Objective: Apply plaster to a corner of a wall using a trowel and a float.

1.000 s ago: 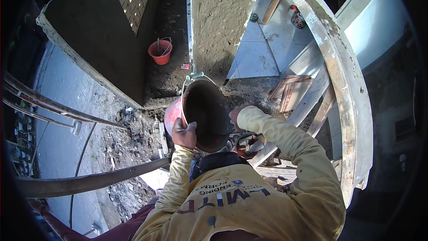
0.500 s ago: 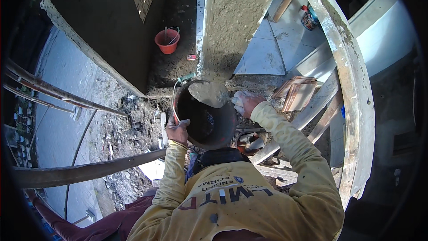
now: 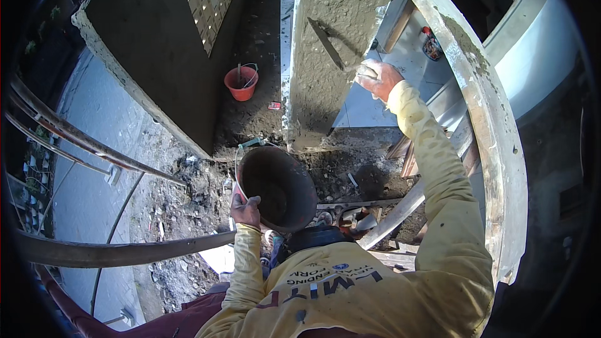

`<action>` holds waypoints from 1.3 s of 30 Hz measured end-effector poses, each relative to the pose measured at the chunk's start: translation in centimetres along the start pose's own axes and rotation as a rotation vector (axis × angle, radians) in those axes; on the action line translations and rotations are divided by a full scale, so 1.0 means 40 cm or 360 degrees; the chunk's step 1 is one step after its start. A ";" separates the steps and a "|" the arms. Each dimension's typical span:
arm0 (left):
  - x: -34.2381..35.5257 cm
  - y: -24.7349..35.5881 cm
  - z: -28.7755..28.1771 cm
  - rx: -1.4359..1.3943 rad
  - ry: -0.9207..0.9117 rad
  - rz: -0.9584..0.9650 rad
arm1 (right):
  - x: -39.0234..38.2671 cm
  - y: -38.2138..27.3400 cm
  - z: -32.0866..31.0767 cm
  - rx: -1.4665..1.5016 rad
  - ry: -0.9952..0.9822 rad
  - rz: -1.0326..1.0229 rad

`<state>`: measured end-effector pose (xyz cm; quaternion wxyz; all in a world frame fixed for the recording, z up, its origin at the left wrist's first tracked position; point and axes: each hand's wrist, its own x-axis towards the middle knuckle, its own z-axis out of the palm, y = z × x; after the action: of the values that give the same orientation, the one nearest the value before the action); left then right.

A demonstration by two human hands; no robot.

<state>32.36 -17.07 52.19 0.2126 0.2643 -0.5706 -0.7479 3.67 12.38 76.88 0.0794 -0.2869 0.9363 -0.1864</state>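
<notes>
My left hand (image 3: 246,209) is closed on the rim of a dark bucket (image 3: 308,181), which is tilted so that its mouth faces up; a little dark material shows at the bottom. A wire handle with a green grip hangs at its far side. My right hand (image 3: 380,79), smeared with grey, is raised and closed round the handle of a trowel. The trowel's blade (image 3: 325,42) is seen nearly edge-on, at the face of a pillar (image 3: 335,0) coated in rough wet mortar. Whether the blade touches the mortar is hard to tell.
A red bucket (image 3: 241,82) stands on the dirt beyond, beside a dark plastered wall (image 3: 150,50). Wooden beams (image 3: 494,125) curve along the right. A rail (image 3: 119,251) crosses at left. Rubble and a container of scraps (image 3: 358,219) lie below.
My right hand has lifted the trowel from over the bucket, forward to the mortar-coated pillar. My left hand still holds the bucket, whose mouth is now uncovered.
</notes>
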 end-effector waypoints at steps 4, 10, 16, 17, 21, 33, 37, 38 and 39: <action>0.001 0.068 0.015 -0.0094 -0.0052 -0.0002 | -0.057 -0.071 -0.023 0.0375 0.0162 0.0022; -0.006 0.101 0.098 0.0131 -0.0162 0.0172 | -0.165 -0.085 0.237 -0.0061 -0.0784 -0.0115; -0.110 0.202 0.221 0.0952 -0.0399 0.0490 | -0.216 -0.080 0.505 -0.0649 -0.0984 0.0049; -0.120 0.201 0.226 0.1042 -0.0451 0.0496 | -0.218 -0.089 0.503 -0.0633 -0.0834 0.0128; -0.131 0.215 0.247 0.1052 -0.0559 0.0519 | -0.238 -0.017 0.505 -0.0567 -0.0562 0.0123; -0.029 0.199 0.186 -0.0170 -0.0473 -0.0050 | -0.288 -0.202 -0.052 -0.0605 -0.0459 -0.0004; -0.036 0.179 0.153 -0.0107 -0.0375 -0.0074 | -0.268 -0.289 -0.310 -0.0562 -0.0410 -0.0207; -0.038 0.170 0.148 -0.0102 -0.0359 -0.0075 | -0.249 -0.266 -0.357 -0.0465 -0.0354 -0.0389; -0.033 0.166 0.151 -0.0094 -0.0361 -0.0077 | -0.236 -0.246 -0.406 -0.0366 -0.0288 -0.0554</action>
<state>29.63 -13.48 60.08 0.1362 0.1853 -0.5622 -0.7944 12.27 15.14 96.05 0.0963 -0.4670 0.8767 -0.0630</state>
